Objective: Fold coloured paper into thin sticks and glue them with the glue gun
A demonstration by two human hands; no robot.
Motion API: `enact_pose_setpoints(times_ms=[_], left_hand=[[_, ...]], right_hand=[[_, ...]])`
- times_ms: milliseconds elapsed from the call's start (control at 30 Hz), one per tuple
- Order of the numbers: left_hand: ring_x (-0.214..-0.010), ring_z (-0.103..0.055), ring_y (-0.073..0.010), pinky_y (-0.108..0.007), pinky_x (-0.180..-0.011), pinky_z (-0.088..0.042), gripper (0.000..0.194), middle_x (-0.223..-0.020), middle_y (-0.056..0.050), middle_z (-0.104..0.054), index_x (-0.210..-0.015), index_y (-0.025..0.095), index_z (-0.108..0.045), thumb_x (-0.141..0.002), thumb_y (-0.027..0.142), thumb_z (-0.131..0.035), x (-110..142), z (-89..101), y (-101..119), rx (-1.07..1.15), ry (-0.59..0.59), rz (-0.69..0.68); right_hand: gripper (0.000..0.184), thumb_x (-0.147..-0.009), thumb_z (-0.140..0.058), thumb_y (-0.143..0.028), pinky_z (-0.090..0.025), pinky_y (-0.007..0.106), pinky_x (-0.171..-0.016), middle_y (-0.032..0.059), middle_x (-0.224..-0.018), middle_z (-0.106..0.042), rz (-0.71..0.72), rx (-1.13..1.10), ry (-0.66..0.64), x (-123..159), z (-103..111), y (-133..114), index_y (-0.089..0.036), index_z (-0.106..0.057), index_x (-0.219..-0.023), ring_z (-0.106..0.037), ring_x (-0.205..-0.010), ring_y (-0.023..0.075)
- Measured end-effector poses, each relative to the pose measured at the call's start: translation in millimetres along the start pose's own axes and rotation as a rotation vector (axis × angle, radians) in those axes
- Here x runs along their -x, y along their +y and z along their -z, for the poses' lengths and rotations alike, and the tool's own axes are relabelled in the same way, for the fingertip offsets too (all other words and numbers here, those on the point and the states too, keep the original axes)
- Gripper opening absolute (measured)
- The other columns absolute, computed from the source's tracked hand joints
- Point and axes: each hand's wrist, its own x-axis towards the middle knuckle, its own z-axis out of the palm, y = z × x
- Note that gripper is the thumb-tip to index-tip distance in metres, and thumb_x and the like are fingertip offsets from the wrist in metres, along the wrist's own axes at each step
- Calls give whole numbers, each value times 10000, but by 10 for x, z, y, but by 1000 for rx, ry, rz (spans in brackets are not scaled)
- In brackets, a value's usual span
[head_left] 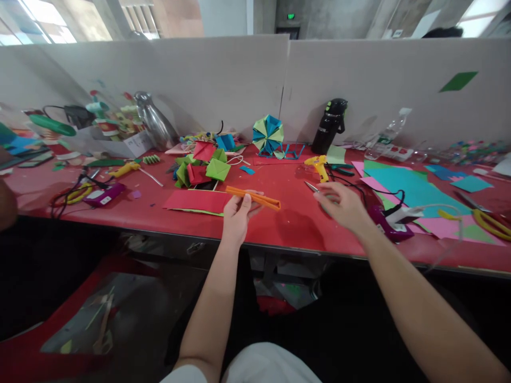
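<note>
**Orange paper strip (pixel 262 199) held in the left hand (pixel 236 213)**

The left hand was closed on the strip, thumb on top, fingers beneath; the strip was folded lengthwise, with its right end angled toward the wearer. It was held above the front part of the red table (pixel 275 229), between the two hands.

Right hand (pixel 345 205): fingers curled beside a pointed metal tool (pixel 311 187), its tip directed left — whether the fingers had closed on it could not be told, as the hand covered most of it.

Near the left hand, a red paper sheet (pixel 195 200) lay flat with a green edge showing beneath. Behind that sat a pile of folded green and red pieces (pixel 217 169). A yellow glue gun (pixel 318 166) was just beyond the right hand.

Farther back: a blue-and-pale-green paper ball (pixel 266 134) near the partition (pixel 223 80), and a black bottle (pixel 328 127) to its right. Large blue and pink sheets (pixel 411 186) covered the right side — partly overlapping.
</note>
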Motion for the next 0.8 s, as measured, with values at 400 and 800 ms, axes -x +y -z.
enact_pose_setpoints(times_ms=[400,800], left_hand=[[-1103,-707,-278,-468,-947,-566,422,-1114,-87,-750,-1147,217,-580,-792,314,-786,9,-44,-38,106,87,65],[-1120,-702,-273,-423,-907,-576,357,-1078,-75,-748,-1018,215,-571,-749,235,-805,-18,-37,-73,139,186,-62]], right_hand=[[247,-711,-683,-424,-376,316,-559,82,-657,-682,-396,654,-448,-310,206,566,-208,-653,-595,-635,-658,235],[256,-747,-715,-317,-546,322,-692,97,-831,-749,-569,-196,-491,-148,242,198,-165,-695,-952,-678,-730,205]])
